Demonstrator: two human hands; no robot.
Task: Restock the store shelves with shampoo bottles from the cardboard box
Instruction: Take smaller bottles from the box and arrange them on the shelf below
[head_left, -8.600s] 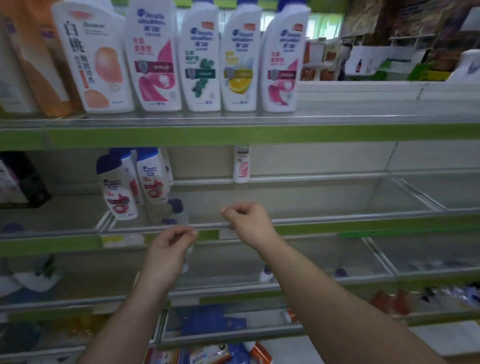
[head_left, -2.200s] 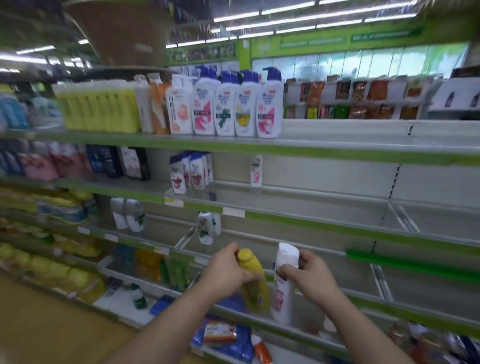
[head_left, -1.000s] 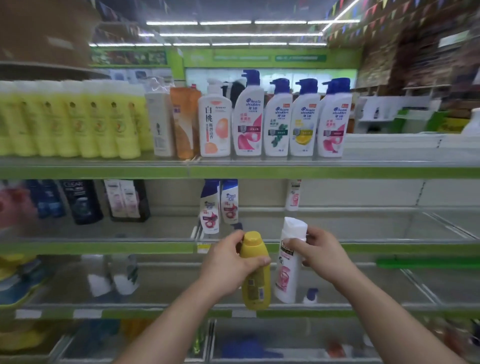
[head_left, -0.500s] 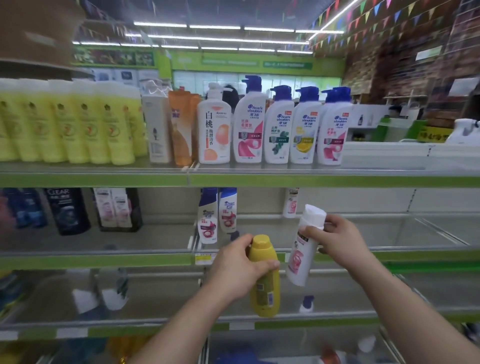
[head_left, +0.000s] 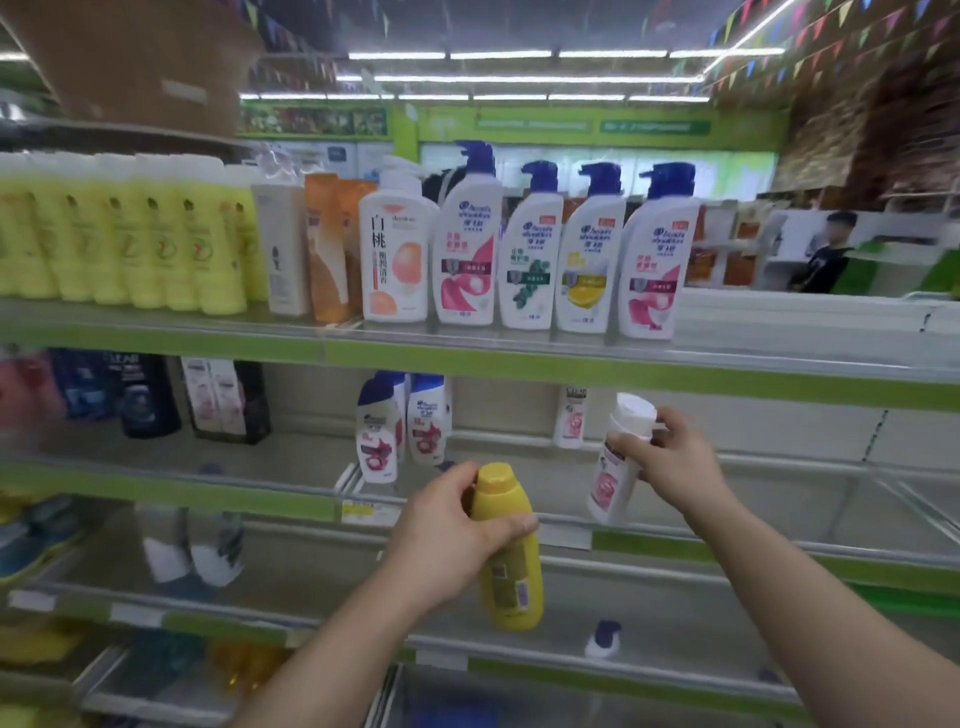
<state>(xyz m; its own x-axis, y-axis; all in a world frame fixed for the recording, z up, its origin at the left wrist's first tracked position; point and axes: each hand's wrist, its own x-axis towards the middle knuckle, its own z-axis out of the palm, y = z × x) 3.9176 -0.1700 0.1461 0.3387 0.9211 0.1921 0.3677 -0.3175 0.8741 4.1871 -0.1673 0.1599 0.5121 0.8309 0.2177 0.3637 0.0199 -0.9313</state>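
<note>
Both hands are full. The left hand has its fingers and thumb wrapped round the upper half of a yellow bottle. It's held cap up and roughly upright, out in front of the shelving, low and about centre. The right hand grips a white bottle with a pink label just under its white cap. That one is tilted, cap leaning up and right, and sits at the front rail of the middle shelf. The two bottles are near each other but not touching.

On that middle shelf there's a little cluster of blue-capped bottles left of the hands. One lone small bottle stands far back against the wall, just left of the white one. Some dark bottles sit further left, kinda blurry.

Top shelf is way fuller. From the left it has a row of yellow tubes, an orange bottle, a white peach-label pump bottle, then four blue-pump bottles side by side. A brown cardboard box sits up high at far left. On the lower shelf, one blue cap pokes up below the right arm. There's a person standing far off on the right, out of focus.
</note>
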